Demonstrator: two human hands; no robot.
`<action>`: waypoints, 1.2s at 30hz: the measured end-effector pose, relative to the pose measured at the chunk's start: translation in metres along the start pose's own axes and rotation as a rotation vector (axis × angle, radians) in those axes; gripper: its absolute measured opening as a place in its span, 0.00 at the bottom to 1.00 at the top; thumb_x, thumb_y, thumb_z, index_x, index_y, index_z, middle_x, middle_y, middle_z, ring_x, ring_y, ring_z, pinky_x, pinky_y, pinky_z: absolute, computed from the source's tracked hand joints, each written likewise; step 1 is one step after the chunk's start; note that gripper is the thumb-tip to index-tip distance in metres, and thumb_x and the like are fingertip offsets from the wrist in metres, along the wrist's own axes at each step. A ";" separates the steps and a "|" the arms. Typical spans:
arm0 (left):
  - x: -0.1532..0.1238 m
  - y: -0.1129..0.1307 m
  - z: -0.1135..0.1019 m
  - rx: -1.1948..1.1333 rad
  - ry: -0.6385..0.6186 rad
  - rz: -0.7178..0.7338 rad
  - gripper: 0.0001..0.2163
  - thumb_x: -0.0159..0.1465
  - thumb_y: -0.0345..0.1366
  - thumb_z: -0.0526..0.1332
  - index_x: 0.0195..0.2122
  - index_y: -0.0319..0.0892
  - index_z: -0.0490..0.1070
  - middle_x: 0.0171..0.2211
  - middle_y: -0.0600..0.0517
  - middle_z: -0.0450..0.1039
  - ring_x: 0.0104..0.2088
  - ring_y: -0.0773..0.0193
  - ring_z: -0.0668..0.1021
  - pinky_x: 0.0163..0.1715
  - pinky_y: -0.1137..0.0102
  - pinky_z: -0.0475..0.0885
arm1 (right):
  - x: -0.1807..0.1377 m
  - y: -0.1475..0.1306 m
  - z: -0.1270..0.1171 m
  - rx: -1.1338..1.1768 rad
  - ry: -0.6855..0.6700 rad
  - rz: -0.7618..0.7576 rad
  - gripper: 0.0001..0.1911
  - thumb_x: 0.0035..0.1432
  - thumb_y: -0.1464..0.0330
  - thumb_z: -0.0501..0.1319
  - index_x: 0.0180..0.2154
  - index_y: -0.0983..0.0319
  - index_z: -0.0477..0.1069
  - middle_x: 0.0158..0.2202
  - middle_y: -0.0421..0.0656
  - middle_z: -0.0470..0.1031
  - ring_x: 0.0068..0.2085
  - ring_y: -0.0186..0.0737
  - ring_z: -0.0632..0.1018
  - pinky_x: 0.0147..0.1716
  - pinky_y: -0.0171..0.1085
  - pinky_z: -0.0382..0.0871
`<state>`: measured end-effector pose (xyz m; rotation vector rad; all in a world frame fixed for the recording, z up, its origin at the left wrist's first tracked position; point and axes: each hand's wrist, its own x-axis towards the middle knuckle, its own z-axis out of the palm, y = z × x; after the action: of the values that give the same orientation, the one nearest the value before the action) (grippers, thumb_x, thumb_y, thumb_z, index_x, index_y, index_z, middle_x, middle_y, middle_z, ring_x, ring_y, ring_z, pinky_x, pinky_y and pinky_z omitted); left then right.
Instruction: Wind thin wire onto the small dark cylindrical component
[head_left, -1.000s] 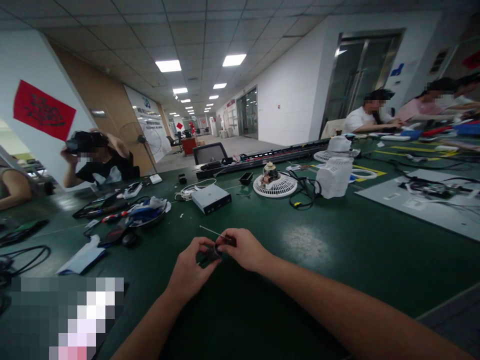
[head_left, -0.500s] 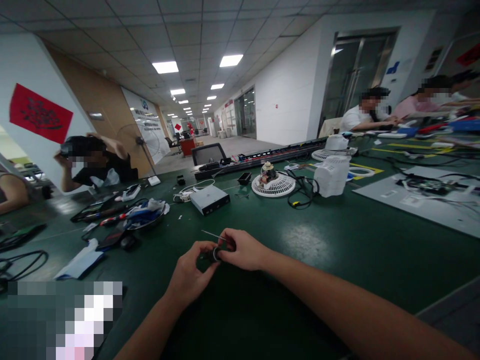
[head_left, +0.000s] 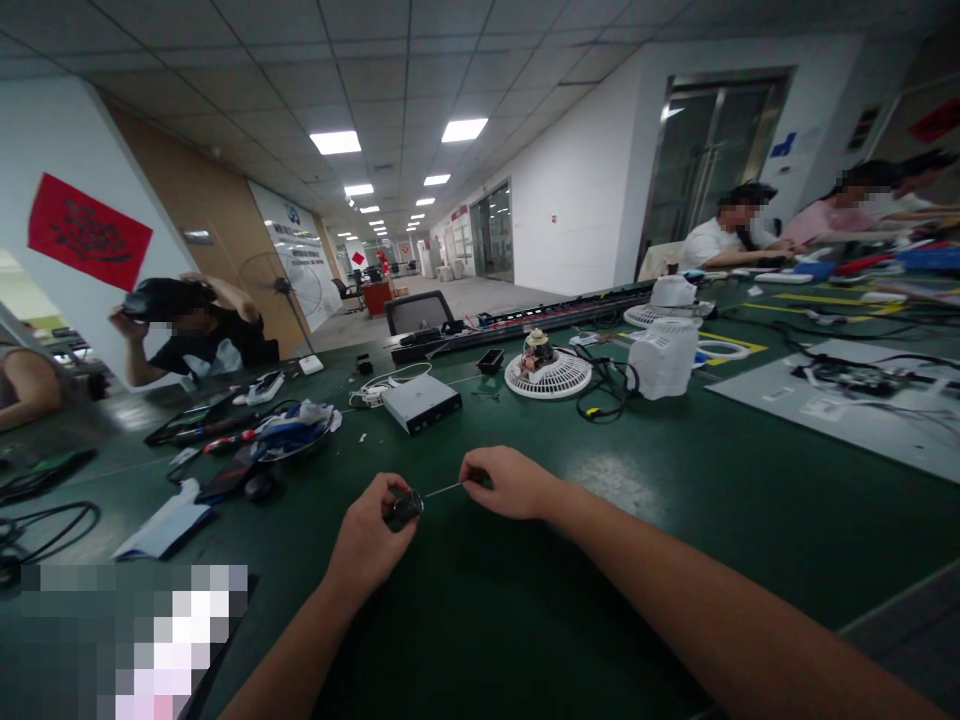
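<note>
Workbench, mid-assembly: L hand has its fingers curled shut around a small dark round part, held just above the green mat. A thin metal rod runs from the part up and to the right, its long axis near level, w/ its far end pinched between thumb and fingertips of the R hand. Hands sit near each other, rod bridging them. Beyond: grey box, white fan grille.
</note>
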<state>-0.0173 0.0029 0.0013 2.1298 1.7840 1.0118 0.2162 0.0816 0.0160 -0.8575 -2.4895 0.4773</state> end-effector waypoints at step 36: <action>-0.002 0.007 0.000 0.101 -0.066 -0.074 0.10 0.56 0.35 0.62 0.40 0.45 0.70 0.26 0.56 0.74 0.25 0.63 0.76 0.26 0.71 0.65 | 0.003 -0.023 0.026 0.108 -0.067 0.420 0.12 0.43 0.67 0.71 0.28 0.59 0.69 0.31 0.40 0.77 0.32 0.41 0.77 0.26 0.35 0.63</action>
<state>-0.0113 -0.0006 0.0046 2.1102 1.9048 0.8407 0.1891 0.0623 0.0059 -1.3445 -2.3138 0.7821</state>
